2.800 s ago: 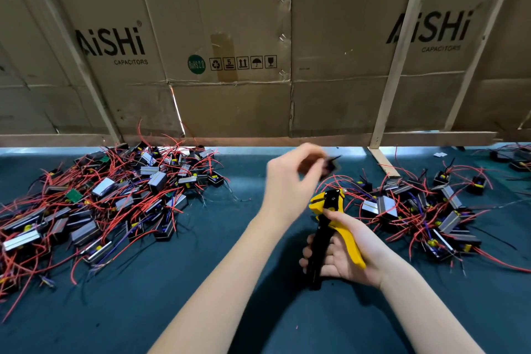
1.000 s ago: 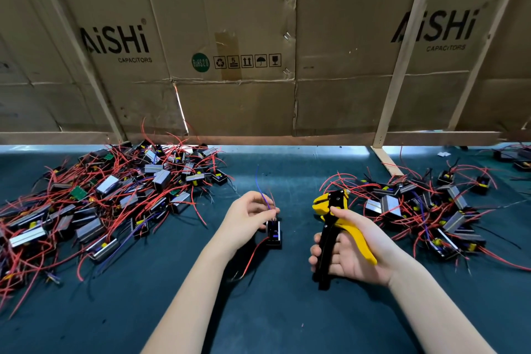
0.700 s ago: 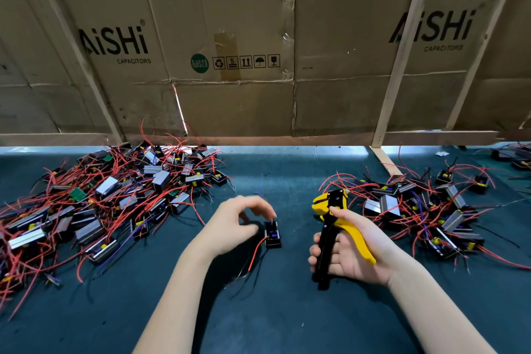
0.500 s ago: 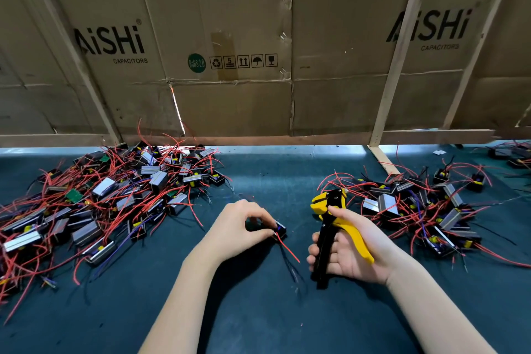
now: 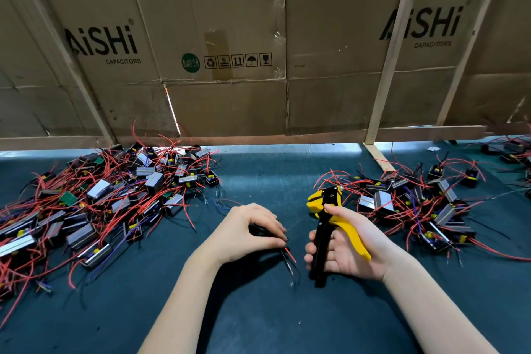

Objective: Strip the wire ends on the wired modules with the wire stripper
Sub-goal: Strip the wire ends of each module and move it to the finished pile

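Note:
My left hand [image 5: 247, 234] curls over a small black wired module [image 5: 260, 229] on the dark mat and pinches it; most of the module is hidden under the fingers. Its red and dark wires [image 5: 289, 260] stick out toward me from below the fingertips. My right hand [image 5: 346, 247] grips the yellow and black wire stripper [image 5: 326, 218] upright, jaws up, a little right of the module and apart from the wires.
A large heap of modules with red wires [image 5: 94, 201] lies at the left, a second heap [image 5: 413, 201] at the right. Cardboard boxes [image 5: 230, 43] and wooden slats wall off the back. Dark mat [image 5: 273, 310] lies between the heaps.
My left hand brought the module down from in front of me to the mat, turned it and drew it closer, wires now pointing toward me. The right hand with the stripper stayed almost still.

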A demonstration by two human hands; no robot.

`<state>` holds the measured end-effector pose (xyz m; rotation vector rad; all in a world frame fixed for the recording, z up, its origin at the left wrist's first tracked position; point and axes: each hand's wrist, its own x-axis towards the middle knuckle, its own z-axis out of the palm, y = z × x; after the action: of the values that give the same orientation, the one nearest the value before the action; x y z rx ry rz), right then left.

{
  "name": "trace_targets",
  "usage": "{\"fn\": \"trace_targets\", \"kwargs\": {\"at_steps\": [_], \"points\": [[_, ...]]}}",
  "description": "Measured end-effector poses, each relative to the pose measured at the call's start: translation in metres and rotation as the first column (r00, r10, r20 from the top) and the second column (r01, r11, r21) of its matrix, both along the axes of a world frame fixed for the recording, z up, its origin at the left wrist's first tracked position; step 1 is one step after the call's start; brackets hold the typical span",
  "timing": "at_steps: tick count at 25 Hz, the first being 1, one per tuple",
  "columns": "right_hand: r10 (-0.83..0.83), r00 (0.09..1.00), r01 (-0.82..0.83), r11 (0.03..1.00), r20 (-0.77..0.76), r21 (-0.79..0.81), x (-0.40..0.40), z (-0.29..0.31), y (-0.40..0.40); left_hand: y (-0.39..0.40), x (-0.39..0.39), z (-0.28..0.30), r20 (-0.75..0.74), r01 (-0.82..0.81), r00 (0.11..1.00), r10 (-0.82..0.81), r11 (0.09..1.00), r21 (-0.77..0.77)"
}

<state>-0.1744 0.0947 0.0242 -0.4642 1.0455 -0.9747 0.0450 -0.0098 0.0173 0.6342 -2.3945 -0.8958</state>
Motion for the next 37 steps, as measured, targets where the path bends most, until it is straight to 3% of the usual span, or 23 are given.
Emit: {"fn": "trace_targets", "kwargs": {"at_steps": [5,10,17,30,37], "points": [[0.049,0.998,-0.050,0.999,-0.029,-0.020,-0.002,0.000,0.000,-0.001,-0.006,-0.006,-0.038,-0.228,0.973,0.226,0.972,-0.054],[0.204,0.976,-0.210,0.975,-0.073,-0.078,-0.004,0.001,0.002,0.002,-0.020,-0.012,-0.225,-0.347,0.900,0.374,0.926,0.148],[0.353,0.927,-0.372,0.909,-0.130,-0.185,-0.008,-0.002,0.002,0.004,-0.026,-0.015,-0.209,-0.336,0.909,0.362,0.930,0.149],[0.321,0.946,-0.324,0.934,-0.044,-0.153,-0.012,0.000,0.000,0.004,-0.025,-0.015,-0.196,-0.313,0.924,0.329,0.943,0.111],[0.323,0.935,-0.343,0.928,-0.145,-0.146,-0.007,0.004,0.002,0.003,-0.024,-0.015,-0.217,-0.300,0.923,0.317,0.948,0.108]]}}
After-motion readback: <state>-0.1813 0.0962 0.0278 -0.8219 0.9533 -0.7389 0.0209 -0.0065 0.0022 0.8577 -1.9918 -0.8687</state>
